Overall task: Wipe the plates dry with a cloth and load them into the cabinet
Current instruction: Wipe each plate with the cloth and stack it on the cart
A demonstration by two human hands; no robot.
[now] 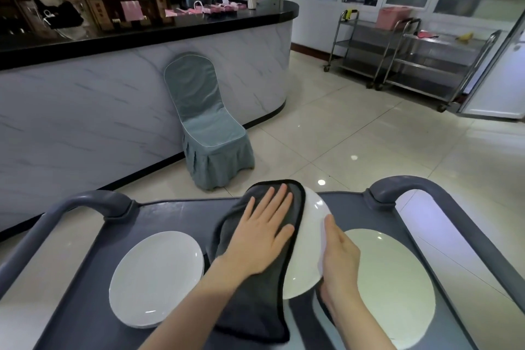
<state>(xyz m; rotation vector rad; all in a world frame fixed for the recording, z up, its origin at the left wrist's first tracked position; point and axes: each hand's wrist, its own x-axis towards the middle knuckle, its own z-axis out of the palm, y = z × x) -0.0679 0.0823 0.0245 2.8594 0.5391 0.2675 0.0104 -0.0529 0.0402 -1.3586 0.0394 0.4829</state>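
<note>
- Pressing flat on a dark grey cloth (255,287), the left hand (262,236) has its fingers (279,199) spread wide and straight, palm down, so the cloth lies under the whole hand.
- That cloth drapes over the left part of a tilted white plate (308,250), which is raised above the grey cart (176,213) at its middle; the cloth's lower end hangs down to the cart's top.
- On the plate's right edge, the right hand (339,253) grips the rim: its thumb (331,226) lies along the bare white face and the other fingers are hidden behind the plate, so the rim sits between thumb and fingers.
- The plate's uncovered face shows between the two hands, touching both.
- To the left of the held plate, a stack of white plates (156,278) rests on the cart, apart from the cloth's edge.
- To the right of the held plate, another white plate (397,287) lies flat on the cart, partly under the right wrist.
- Beyond the held plate, a chair in a blue-grey cover (210,133) stands on the tiled floor against a marble-patterned counter (99,111).
</note>
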